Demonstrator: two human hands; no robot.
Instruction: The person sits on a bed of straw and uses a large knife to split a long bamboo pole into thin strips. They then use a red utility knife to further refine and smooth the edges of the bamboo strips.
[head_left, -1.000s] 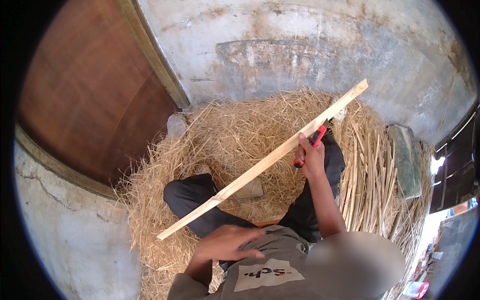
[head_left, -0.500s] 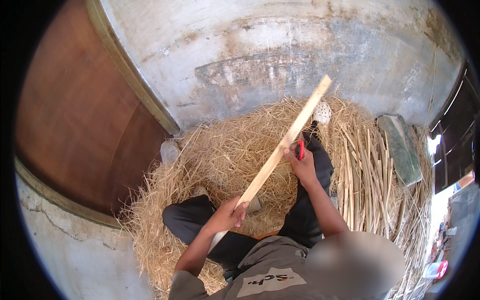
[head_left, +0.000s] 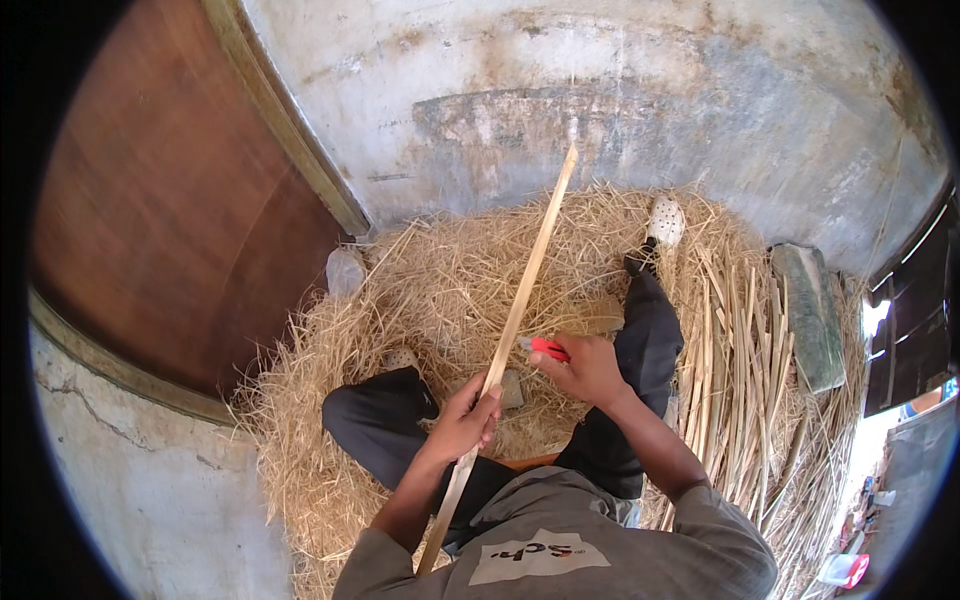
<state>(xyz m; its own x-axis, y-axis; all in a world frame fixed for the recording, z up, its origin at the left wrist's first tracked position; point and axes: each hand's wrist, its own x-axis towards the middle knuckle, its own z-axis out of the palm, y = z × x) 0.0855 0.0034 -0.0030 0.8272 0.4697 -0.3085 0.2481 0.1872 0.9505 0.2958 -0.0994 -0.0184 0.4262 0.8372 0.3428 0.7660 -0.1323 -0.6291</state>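
Note:
A long, pale bamboo strip [head_left: 532,270] slants up and away from my lap toward the wall, its narrow edge turned mostly to view. My left hand [head_left: 465,420] is closed round its lower part, and the near end passes beside my left forearm to my shirt. In my right hand [head_left: 590,372] is a red utility knife [head_left: 548,348], its short blade pointing left at the strip. The blade tip is close to the strip's right side; whether it touches, I cannot tell. My fingers hide part of the knife's handle.
Loose straw-like shavings [head_left: 440,270] cover the floor around my legs. Many split sticks [head_left: 735,360] lie in a bundle at right, beside a greenish stone slab [head_left: 808,315]. A stained wall [head_left: 520,130] stands ahead, a brown door panel [head_left: 180,220] at left. A small block [head_left: 512,388] lies between my legs.
The strip has swung left and turned from its broad face to its edge. My right hand has come off it and moved nearer me, with the knife blade now pointing left.

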